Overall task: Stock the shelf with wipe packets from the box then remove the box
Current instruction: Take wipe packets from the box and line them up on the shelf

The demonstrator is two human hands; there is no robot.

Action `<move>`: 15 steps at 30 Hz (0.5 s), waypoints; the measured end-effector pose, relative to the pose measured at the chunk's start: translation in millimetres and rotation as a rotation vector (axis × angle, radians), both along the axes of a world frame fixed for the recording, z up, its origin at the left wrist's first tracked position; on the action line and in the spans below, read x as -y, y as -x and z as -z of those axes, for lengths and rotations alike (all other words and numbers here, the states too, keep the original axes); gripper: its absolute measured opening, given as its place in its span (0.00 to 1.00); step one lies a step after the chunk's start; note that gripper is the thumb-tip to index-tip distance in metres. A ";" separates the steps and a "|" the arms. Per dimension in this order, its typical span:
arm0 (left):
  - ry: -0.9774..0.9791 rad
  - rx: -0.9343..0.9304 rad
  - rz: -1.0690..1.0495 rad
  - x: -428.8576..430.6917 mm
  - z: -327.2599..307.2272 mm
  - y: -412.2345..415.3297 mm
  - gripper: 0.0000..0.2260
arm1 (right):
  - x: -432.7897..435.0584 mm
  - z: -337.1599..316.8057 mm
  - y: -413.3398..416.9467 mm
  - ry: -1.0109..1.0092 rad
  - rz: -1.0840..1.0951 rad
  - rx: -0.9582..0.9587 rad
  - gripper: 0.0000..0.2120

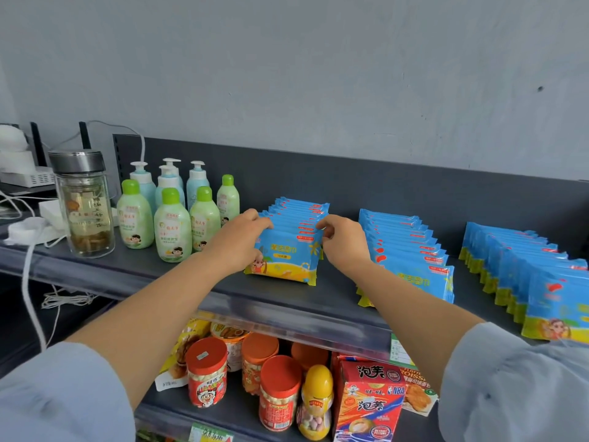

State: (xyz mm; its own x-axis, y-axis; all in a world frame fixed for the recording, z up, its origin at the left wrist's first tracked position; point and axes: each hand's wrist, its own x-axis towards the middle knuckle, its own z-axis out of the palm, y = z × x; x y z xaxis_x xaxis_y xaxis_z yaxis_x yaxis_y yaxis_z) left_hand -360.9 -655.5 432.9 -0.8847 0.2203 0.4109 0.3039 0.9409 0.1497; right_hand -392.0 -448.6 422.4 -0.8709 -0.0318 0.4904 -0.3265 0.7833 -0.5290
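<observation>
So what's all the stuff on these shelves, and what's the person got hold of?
top shelf: one, dark grey, across the view
wipe packets: three rows, blue with yellow bottoms, standing on the top shelf
green-capped bottles: four, pale green, top shelf, left of the packets
pump bottles: at least three, pale blue, behind the green-capped ones
glass tumbler: one, clear with metal lid, far left of the top shelf
snack jars: at least four, red or orange lids, lower shelf
red carton: one, lower shelf, right of the jars
left hand: grips the leftmost row at its top left corner
right hand: pinches that row's top right corner
</observation>
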 end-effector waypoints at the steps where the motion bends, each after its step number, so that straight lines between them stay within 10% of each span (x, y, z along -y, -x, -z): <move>1: 0.003 -0.006 -0.001 1.0 0.5 0.5 0.28 | 0.2 -0.2 0.8 0.007 0.005 -0.010 0.13; 15: 0.082 -0.095 -0.039 -1.8 7.3 4.9 0.23 | 2.2 -0.7 0.9 -0.036 0.020 -0.029 0.11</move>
State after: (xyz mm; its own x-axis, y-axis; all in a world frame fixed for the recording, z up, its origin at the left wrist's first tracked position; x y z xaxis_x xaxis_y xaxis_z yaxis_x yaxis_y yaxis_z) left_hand -365.8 -653.7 425.6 -0.8510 0.2228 0.4755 0.2757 0.9603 0.0435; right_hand -392.9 -450.7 423.2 -0.8571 -0.0330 0.5141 -0.3256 0.8081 -0.4909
